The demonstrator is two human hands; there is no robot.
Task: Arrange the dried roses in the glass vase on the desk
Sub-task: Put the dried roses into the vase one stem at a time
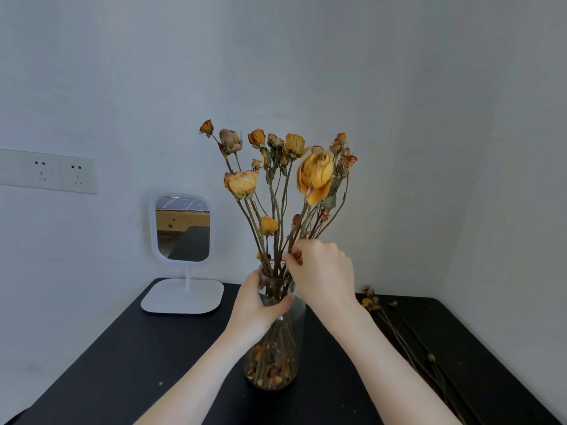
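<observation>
A clear glass vase (pixel 273 363) stands upright in the middle of the black desk (pixel 122 363). Several dried yellow and orange roses (pixel 314 174) rise from it, and loose petals lie at its bottom. My left hand (pixel 254 305) is wrapped around the vase's neck. Just above the rim, my right hand (pixel 322 271) pinches the rose stems with fingertips closed on them. More dried rose stems (pixel 395 329) lie flat on the desk to the right of the vase.
A white standing mirror (pixel 183 228) sits at the desk's back left, its base (pixel 183 296) close to the vase. A wall rises right behind the desk, with power sockets (pixel 46 171) at the left. A second wall closes the right side.
</observation>
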